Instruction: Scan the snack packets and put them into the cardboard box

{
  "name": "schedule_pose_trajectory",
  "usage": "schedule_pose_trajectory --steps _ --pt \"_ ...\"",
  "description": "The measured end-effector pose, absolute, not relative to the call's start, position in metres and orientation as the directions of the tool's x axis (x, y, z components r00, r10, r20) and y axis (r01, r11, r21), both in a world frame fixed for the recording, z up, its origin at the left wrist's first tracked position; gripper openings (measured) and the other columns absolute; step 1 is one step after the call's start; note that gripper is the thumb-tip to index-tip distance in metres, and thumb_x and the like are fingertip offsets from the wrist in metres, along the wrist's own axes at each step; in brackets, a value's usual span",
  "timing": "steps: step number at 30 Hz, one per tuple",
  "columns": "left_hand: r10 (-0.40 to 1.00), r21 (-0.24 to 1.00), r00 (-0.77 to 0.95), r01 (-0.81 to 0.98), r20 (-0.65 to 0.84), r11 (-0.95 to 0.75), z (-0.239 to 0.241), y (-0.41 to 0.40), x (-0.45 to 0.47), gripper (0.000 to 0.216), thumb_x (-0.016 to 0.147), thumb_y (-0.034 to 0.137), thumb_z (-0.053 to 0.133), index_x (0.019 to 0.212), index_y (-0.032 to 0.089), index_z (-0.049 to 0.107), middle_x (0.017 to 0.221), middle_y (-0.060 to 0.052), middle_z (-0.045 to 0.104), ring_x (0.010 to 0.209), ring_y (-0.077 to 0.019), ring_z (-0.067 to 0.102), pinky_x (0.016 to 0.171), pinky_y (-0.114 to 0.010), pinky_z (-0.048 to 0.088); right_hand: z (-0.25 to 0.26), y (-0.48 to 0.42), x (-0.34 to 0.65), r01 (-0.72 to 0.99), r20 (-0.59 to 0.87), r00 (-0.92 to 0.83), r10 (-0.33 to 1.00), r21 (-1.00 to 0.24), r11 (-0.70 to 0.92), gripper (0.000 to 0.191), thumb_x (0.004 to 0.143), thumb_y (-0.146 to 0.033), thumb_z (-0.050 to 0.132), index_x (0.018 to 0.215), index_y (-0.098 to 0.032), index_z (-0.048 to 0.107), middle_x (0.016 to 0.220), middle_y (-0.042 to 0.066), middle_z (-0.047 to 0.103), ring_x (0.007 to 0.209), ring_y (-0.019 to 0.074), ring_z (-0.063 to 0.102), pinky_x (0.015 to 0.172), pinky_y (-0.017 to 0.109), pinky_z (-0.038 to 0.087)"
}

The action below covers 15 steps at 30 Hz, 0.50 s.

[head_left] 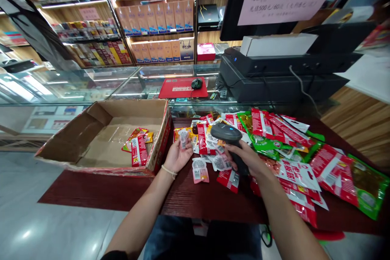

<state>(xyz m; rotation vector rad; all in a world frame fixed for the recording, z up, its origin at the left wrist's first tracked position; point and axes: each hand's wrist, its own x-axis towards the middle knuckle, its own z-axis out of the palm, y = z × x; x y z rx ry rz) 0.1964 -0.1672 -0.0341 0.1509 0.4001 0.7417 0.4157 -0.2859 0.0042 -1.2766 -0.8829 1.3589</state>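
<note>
My left hand point(178, 155) is closed round a small clear snack packet point(184, 138), held upright just right of the cardboard box point(76, 138). My right hand point(248, 159) grips a dark handheld barcode scanner point(227, 133), whose head points left toward that packet. Below and between the hands lie more small packets, among them a pink one point(200, 170). A heap of red, white and green snack packets point(292, 150) covers the dark wooden table point(106, 191) to the right.
The open cardboard box holds a few red and yellow packets point(138, 146). Behind the table stand a glass counter point(91, 85) with a red mouse pad and mouse point(196, 83), and a till with screen point(274, 73). Stocked shelves fill the back; a person stands far left.
</note>
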Motion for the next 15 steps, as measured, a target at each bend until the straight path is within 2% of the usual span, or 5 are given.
schedule_pose_trajectory --steps 2,4,7,11,15 --pt "0.661 0.229 0.705 -0.620 -0.258 0.751 -0.028 -0.169 0.194 0.032 0.093 0.036 0.051 0.108 0.010 0.060 0.088 -0.008 0.059 0.064 -0.0073 0.051 0.054 -0.017 0.044 0.003 -0.286 0.416 -0.194 -0.218 0.098 0.971 -0.961 -0.196 0.030 0.081 -0.041 0.069 0.077 -0.021 0.047 0.056 -0.005 0.055 0.035 0.0084 0.047 0.033 0.021 0.037" --pt "0.667 0.246 0.708 -0.621 -0.232 0.744 -0.022 -0.171 0.192 0.030 0.094 0.034 0.051 0.111 0.010 0.060 0.092 -0.009 0.061 0.068 -0.0077 0.053 0.057 -0.018 0.045 0.003 -0.286 0.416 -0.200 -0.212 0.103 0.972 -0.961 -0.189 0.030 0.080 -0.041 0.070 0.078 -0.020 0.048 0.056 -0.005 0.056 0.035 0.0082 0.047 0.033 0.021 0.037" --pt "0.687 0.316 0.687 -0.615 -0.235 0.723 -0.017 -0.175 0.193 0.025 0.095 0.029 0.049 0.109 0.012 0.062 0.091 -0.008 0.063 0.065 -0.0063 0.052 0.055 -0.016 0.043 0.002 -0.286 0.415 -0.206 -0.219 0.111 0.969 -0.959 -0.193 0.030 0.080 -0.042 0.070 0.081 -0.020 0.049 0.054 -0.006 0.055 0.035 0.0086 0.047 0.033 0.021 0.037" --pt "0.694 0.438 0.658 -0.553 -0.292 0.709 -0.022 -0.176 0.195 0.050 0.091 0.058 0.044 0.102 0.013 0.064 0.082 -0.007 0.065 0.052 -0.0059 0.048 0.044 -0.017 0.039 0.004 -0.286 0.414 -0.212 -0.215 0.106 0.971 -0.959 -0.189 0.031 0.079 -0.043 0.070 0.078 -0.020 0.048 0.055 -0.005 0.055 0.034 0.0082 0.046 0.033 0.021 0.037" --pt "0.700 0.574 0.598 -0.436 -0.391 0.693 -0.032 -0.175 0.195 0.052 0.088 0.062 0.045 0.093 0.014 0.065 0.073 -0.006 0.065 0.051 -0.0094 0.057 0.041 -0.018 0.040 0.005 -0.285 0.414 -0.223 -0.213 0.104 0.972 -0.957 -0.186 0.032 0.078 -0.043 0.071 0.079 -0.021 0.048 0.056 -0.006 0.055 0.034 0.0084 0.045 0.033 0.021 0.036"
